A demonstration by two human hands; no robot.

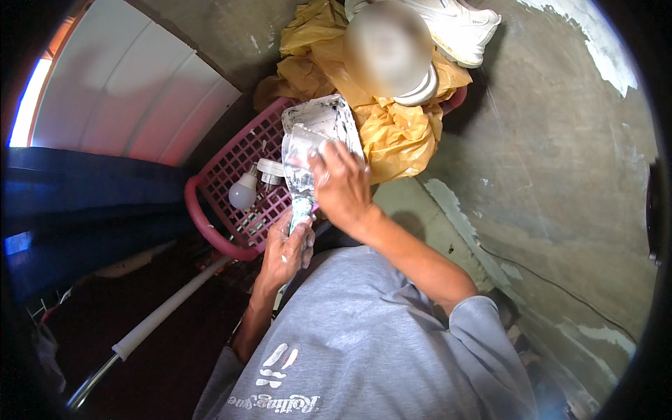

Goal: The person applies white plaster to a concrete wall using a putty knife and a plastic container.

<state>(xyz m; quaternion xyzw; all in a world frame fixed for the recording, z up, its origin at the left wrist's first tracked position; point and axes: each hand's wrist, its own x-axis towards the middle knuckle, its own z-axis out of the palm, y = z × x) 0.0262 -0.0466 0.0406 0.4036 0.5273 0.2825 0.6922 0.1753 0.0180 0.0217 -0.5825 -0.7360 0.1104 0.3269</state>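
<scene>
Gripping a scraper (301, 208) by its handle, a person's left hand (285, 250) is closed low in front of the chest. The right hand (343, 187), fingers bent and whitened, pinches a pale blade (301, 143) just above the scraper. Beyond both is a smeared tray (341, 110). To the left, a pink basket (201, 222) holds a bulb (242, 194); farther out, white shoes (458, 35) rest on a yellow bag (404, 143).

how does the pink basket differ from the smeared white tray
The basket is pink, while the tray is whitish with dark smears. The basket has openwork lattice walls; the tray's look solid. The basket appears clearly larger than the tray. Both are open-topped.
</scene>
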